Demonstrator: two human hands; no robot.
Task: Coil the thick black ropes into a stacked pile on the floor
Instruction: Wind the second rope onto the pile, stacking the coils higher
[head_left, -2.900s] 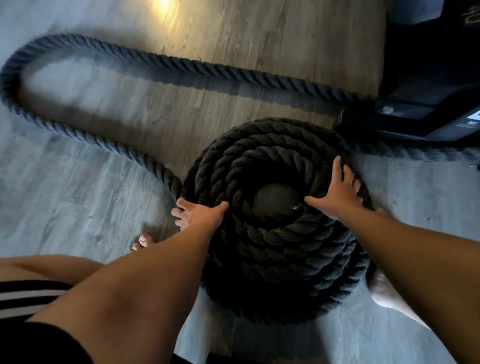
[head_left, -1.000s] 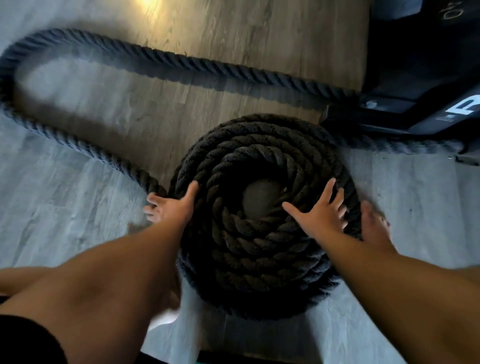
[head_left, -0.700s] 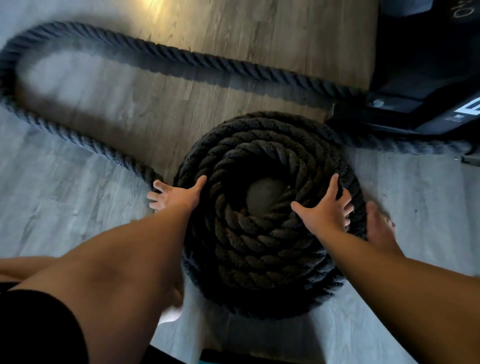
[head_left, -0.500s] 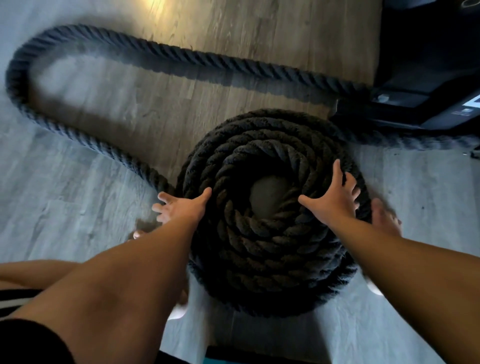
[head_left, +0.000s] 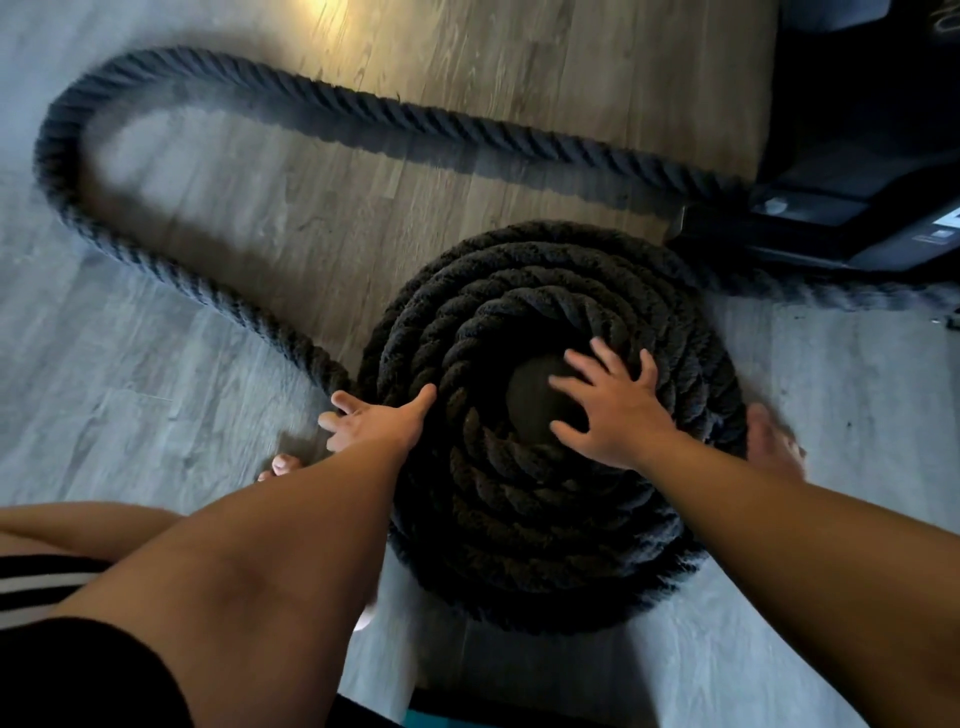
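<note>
A thick black rope lies coiled in a round stacked pile (head_left: 545, 519) on the wood floor, with a small hole at its centre. Its loose length (head_left: 208, 291) leaves the pile's left side, loops far left and runs back right along the floor. My left hand (head_left: 371, 423) presses against the pile's left flank, fingers spread, thumb on the top ring. My right hand (head_left: 610, 405) rests flat on top of the coil beside the centre hole, fingers apart. Neither hand grips the rope.
A dark machine base (head_left: 852, 171) stands at the upper right, close to the pile, and the rope runs up to it. My bare feet (head_left: 774, 441) flank the coil. Wood floor (head_left: 130, 405) stretches to the left.
My right hand has slid inward from the coil's right rim toward the centre hole. My left hand stays at the pile's left side. The view shifted slightly.
</note>
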